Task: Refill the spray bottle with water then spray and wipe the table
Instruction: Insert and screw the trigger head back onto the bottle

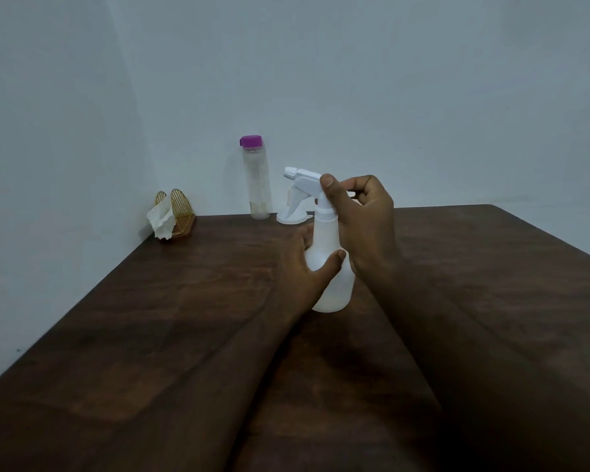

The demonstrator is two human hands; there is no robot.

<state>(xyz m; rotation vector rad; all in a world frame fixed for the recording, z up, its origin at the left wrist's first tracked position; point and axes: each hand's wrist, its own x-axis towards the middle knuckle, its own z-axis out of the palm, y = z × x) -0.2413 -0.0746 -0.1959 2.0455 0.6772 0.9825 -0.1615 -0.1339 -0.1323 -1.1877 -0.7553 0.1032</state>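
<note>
- A white spray bottle [331, 267] stands upright on a dark brown wooden desk [150, 318], just right of the middle of the frame.
- Its white trigger head [305, 180] sits on the neck, with the nozzle pointing toward the left of the frame.
- The left hand [304, 264] wraps around the bottle's lower body from the left side, its thumb pressed across the front of the plastic.
- The right hand [361, 219] grasps the bottle's neck, just below the trigger head. Its thumb points up against the head and its fingers curl around behind.
- Both bare forearms reach in from the bottom edge of the frame, converging on the bottle.
- Behind the spray bottle, near the far edge of the desk, a white funnel-shaped item [292, 212] rests on its wide rim. The trigger head partly hides it.
- Just left of that item stands a tall clear water bottle [257, 185] with a purple cap [251, 141]. It is upright, close to the wall.
- Farther left, at the desk's far left corner, a gold wire napkin holder [178, 212] on a brown base holds a crumpled white tissue [160, 219] that droops over its front.
- A plain pale blue-grey wall [389, 80] fills the upper half of the frame.
</note>
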